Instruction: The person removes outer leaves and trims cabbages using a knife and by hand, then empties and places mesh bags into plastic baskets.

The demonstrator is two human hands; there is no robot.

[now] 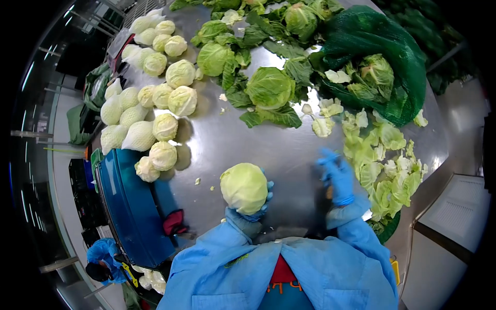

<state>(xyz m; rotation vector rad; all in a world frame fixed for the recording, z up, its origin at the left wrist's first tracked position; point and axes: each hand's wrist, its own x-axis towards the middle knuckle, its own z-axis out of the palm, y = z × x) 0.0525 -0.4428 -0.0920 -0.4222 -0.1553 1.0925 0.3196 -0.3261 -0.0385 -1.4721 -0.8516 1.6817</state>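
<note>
My left hand (pixel 265 201), in a blue glove, cups a trimmed pale green cabbage (pixel 244 188) from below and its right side. Most of its fingers are hidden behind the cabbage. Off to the right, my right hand (pixel 337 178), also gloved in blue, is over the metal table (pixel 248 147). Its fingers look stretched and apart, somewhat blurred, and I see nothing held in them. Loose cabbage leaves (pixel 385 168) lie in a heap just right of that hand. Farther up the table sits a greener cabbage (pixel 270 88) with outer leaves around it.
Pale cabbages (pixel 182 100) stand at the left, several others in white foam nets (pixel 138 136). A green mesh bag (pixel 408 62) with a cabbage inside lies at the upper right. A blue bin (pixel 129 199) adjoins the table's left edge. Another person (pixel 105 258) is at the lower left.
</note>
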